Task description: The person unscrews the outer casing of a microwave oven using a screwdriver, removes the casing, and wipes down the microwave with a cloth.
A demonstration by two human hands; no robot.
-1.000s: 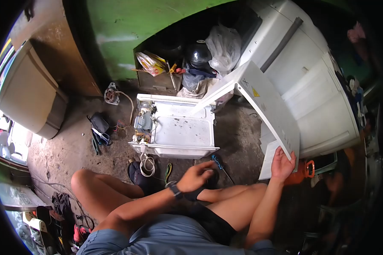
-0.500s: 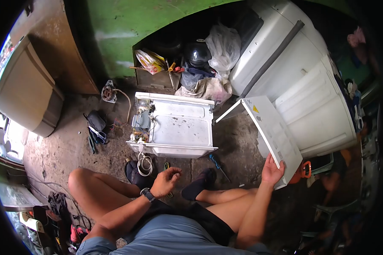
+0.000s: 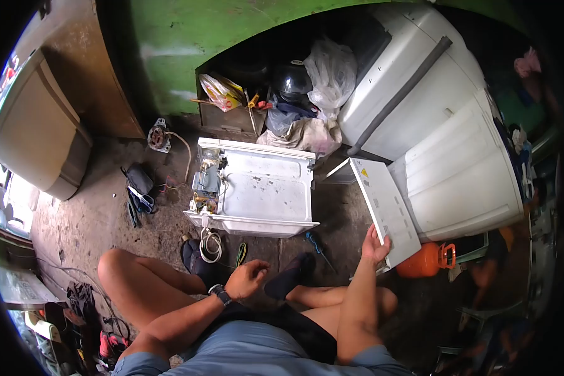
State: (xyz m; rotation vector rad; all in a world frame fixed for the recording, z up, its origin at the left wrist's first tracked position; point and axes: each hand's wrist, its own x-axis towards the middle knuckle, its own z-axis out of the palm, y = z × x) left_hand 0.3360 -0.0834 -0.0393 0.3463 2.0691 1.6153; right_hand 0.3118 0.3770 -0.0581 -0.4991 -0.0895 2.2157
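The white metal panel (image 3: 387, 210), bent at an angle and bearing a yellow warning label, leans on the right beside a large white appliance body. My right hand (image 3: 375, 244) grips its lower left edge. My left hand (image 3: 247, 279) hovers over my lap with its fingers curled; whether anything is inside them is hidden. In front of me on the floor lies a white appliance casing (image 3: 266, 191), open side up, with a wired metal component (image 3: 207, 178) at its left end. A coiled white cord (image 3: 210, 245) hangs from its front edge.
A blue-handled screwdriver (image 3: 319, 249) lies between the casing and my foot. Left of the casing are a small motor (image 3: 159, 138) and a dark pouch (image 3: 138, 179). The white appliance body (image 3: 460, 169) fills the right, with an orange tank (image 3: 418, 260) below it.
The white panel has come down and left with my right hand on it. My left hand has drawn back left toward my lap, its fingers more curled.
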